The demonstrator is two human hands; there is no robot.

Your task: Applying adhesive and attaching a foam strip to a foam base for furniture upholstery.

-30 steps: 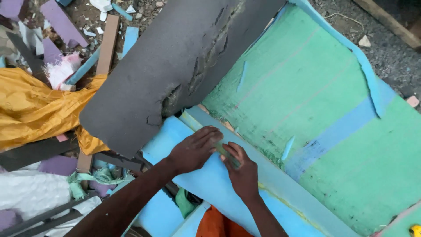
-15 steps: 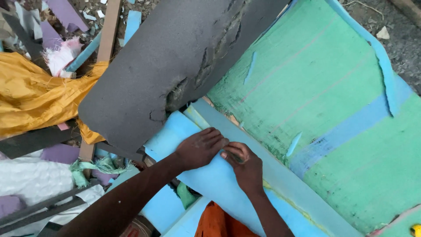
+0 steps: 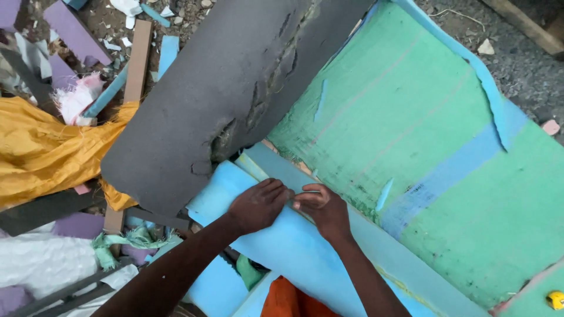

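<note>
Compared with a second ago your hands have barely travelled. They've drawn a bit tighter together on the same seam, and the view has shifted slightly so the grey sheet sits higher in the frame.

Only the head view here. Your left hand (image 3: 258,205) lies flat with the fingers curled down, pressing on the light blue foam strip (image 3: 282,240) that runs from the middle of the scene toward the near right. Your right hand (image 3: 322,206) is right beside it, fingertips nearly touching the left's, pinched at the edge where the strip meets the paler blue-grey band (image 3: 376,258). I can't tell whether it's actually gripping something small or just pinching the foam edge; it's too tight to see.

Far of your hands the big dark grey foam sheet (image 3: 217,100) leans over the strip's far end, and the green foam panel (image 3: 423,135) fills the right side. A yellow sack (image 3: 47,152) and foam offcuts lie on the ground to the left.

If you're pressing that seam down, I'd say keep the left hand's weight flat so the strip can't creep, and work the right hand along the edge in short pinches rather than one long drag.
</note>
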